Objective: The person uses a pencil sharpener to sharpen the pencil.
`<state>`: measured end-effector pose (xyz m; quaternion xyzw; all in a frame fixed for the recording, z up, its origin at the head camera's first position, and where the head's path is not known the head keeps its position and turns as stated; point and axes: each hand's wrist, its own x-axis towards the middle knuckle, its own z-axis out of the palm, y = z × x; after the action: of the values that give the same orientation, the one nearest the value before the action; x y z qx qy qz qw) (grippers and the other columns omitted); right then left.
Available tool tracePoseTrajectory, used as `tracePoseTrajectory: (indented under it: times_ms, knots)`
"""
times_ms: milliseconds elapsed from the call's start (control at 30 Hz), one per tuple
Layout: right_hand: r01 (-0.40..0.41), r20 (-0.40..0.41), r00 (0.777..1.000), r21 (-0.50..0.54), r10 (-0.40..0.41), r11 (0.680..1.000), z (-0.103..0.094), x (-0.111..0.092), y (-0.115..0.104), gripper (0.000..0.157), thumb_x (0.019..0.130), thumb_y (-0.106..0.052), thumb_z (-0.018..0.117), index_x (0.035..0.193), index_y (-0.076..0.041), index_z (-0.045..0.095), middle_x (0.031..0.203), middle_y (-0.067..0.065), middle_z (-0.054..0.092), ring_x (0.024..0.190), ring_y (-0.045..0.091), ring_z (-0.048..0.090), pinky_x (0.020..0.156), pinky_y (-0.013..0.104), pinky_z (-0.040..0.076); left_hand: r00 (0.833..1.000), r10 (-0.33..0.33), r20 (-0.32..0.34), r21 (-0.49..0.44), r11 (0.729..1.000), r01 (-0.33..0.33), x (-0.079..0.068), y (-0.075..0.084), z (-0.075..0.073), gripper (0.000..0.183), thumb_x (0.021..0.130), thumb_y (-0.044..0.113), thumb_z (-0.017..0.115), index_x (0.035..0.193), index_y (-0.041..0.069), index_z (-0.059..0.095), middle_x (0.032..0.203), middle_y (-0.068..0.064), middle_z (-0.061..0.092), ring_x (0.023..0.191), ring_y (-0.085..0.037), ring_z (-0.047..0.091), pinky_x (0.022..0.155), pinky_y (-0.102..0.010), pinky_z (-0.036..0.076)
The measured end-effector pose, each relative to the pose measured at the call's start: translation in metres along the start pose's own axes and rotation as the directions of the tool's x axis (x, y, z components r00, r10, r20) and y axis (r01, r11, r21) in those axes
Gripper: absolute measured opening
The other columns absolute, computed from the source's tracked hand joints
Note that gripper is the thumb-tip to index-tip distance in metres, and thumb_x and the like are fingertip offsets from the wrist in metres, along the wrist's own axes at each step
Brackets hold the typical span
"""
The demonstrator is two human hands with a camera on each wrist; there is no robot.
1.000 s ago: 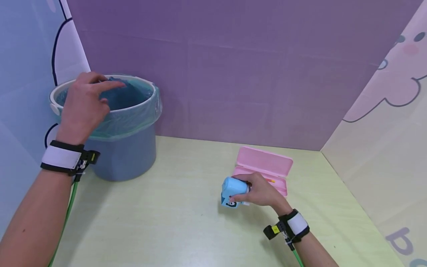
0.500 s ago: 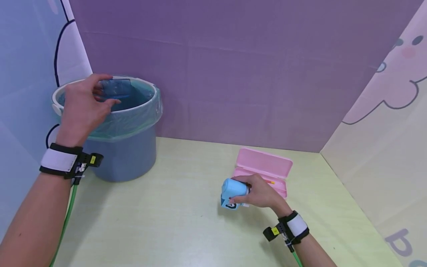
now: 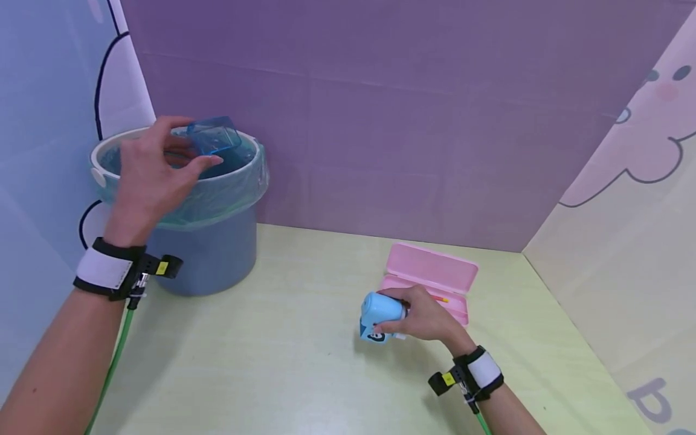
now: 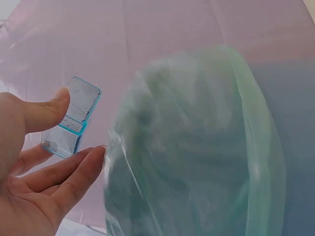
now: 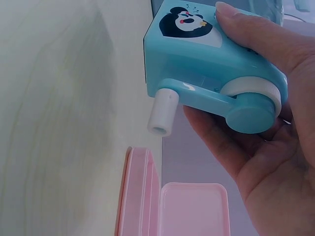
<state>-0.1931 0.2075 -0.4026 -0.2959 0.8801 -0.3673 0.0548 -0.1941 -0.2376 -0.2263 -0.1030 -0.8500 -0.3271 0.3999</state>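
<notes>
My left hand (image 3: 157,163) is over the bin's opening, its thumb and fingers holding a clear blue shavings drawer (image 3: 213,136). Dark specks cling to the drawer's walls in the left wrist view, where the same drawer (image 4: 83,98) is tilted. Below it stands a blue bin (image 3: 217,260) lined with a thin green bag (image 4: 182,147). Lower right, my right hand (image 3: 429,314) grips a light-blue crank pencil sharpener (image 3: 380,308) with a panda picture. Its crank, ending in a white knob (image 5: 164,110), faces the right wrist camera.
Behind the right hand an open pink pencil case (image 3: 432,266) lies on the pale table (image 3: 261,362), with an orange-yellow pencil (image 3: 440,298) partly visible in it. A purple backdrop (image 3: 370,121) rises at the table's far edge, and printed panels flank both sides.
My left hand has turned and shifted right, bringing the clear blue drawer up from inside the bin to above its rim. The right hand and sharpener stay nearly still.
</notes>
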Motion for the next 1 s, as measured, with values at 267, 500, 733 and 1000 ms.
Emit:
tracePoseTrajectory:
  times_ms: [267, 500, 733, 1000]
  knots:
    - [0.0, -0.022, 1.0, -0.026, -0.001, 1.0, -0.004, -0.002, -0.001, 0.053, 0.069, -0.046, 0.085, 0.117, -0.03, 0.067, 0.103, -0.012, 0.067, 0.091, 0.013, 0.062, 0.076, 0.034, 0.055, 0.98, 0.183, -0.082, -0.155, 0.969, -0.194, -0.012, 0.022, 0.023, 0.061, 0.076, 0.016, 0.083, 0.131, 0.012, 0.058, 0.095, -0.012, 0.072, 0.084, -0.021, 0.068, 0.078, -0.009, 0.047]
    - [-0.008, -0.023, 1.0, -0.011, 0.008, 1.0, -0.003, -0.003, -0.001, 0.055, 0.069, -0.046, 0.085, 0.118, -0.03, 0.066, 0.104, -0.012, 0.068, 0.092, 0.013, 0.063, 0.077, 0.033, 0.055, 0.985, 0.174, 0.009, -0.376, 0.913, -0.157, -0.044, 0.034, 0.047, 0.065, 0.077, 0.0, 0.079, 0.136, 0.015, 0.056, 0.1, -0.01, 0.071, 0.089, -0.013, 0.065, 0.081, -0.016, 0.051]
    - [0.008, -0.051, 0.999, -0.032, -0.01, 0.999, -0.003, -0.004, 0.0, 0.055, 0.069, -0.048, 0.085, 0.118, -0.029, 0.067, 0.104, -0.013, 0.067, 0.091, 0.012, 0.063, 0.076, 0.033, 0.055, 0.982, 0.141, 0.126, -0.538, 0.841, -0.052, -0.077, 0.046, 0.068, 0.062, 0.077, -0.005, 0.077, 0.134, 0.009, 0.056, 0.101, -0.016, 0.07, 0.087, -0.023, 0.066, 0.078, -0.02, 0.053]
    - [0.048, -0.09, 0.995, -0.022, -0.05, 0.999, -0.001, -0.005, -0.001, 0.059, 0.07, -0.048, 0.084, 0.122, -0.024, 0.067, 0.108, -0.01, 0.068, 0.093, 0.014, 0.063, 0.078, 0.033, 0.055, 0.952, 0.065, 0.299, -0.5, 0.86, 0.099, -0.114, 0.029, 0.104, 0.061, 0.08, 0.014, 0.08, 0.136, 0.022, 0.056, 0.108, -0.009, 0.07, 0.087, -0.016, 0.065, 0.078, -0.023, 0.054]
